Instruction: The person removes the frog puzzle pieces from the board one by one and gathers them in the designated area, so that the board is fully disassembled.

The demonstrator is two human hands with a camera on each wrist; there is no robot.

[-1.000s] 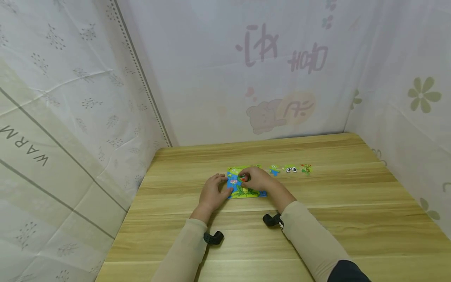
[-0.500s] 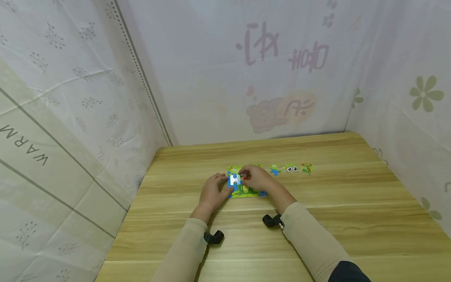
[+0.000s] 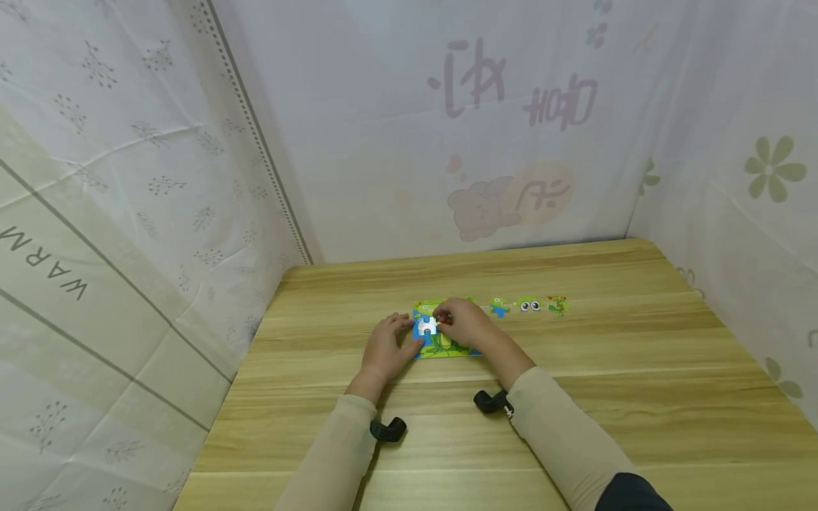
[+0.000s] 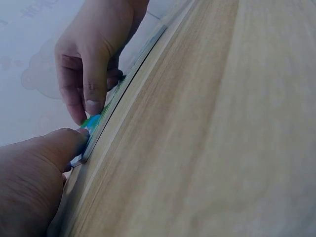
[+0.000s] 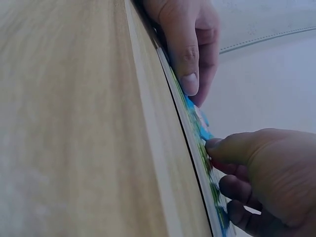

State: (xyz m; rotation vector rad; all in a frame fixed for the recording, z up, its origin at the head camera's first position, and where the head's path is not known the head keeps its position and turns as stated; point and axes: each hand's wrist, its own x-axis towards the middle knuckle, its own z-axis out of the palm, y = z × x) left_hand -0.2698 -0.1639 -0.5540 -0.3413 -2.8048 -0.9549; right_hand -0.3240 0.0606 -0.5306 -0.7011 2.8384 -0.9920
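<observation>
A small frog jigsaw board lies on the table under both hands. My left hand rests at its left side, fingers fairly straight and spread, index fingertip and thumb at its edge. My right hand leans over the board from the right. Its thumb and index finger pinch the right side of a jigsaw piece, which shines with glare over the board's left part. In the right wrist view, the thumb of that hand meets the blue part of the piece. The right hand covers much of the frog picture.
To the right of the board, a row of loose pieces lies on the wooden table: a blue-and-green piece, one with two cartoon eyes, and a green-and-red one. Patterned curtains stand behind and beside the table.
The piece in my right hand has tilted: its pink-and-blue print showed a second ago, and now it reflects white light. My right hand shifted only slightly; the left stayed in place.
</observation>
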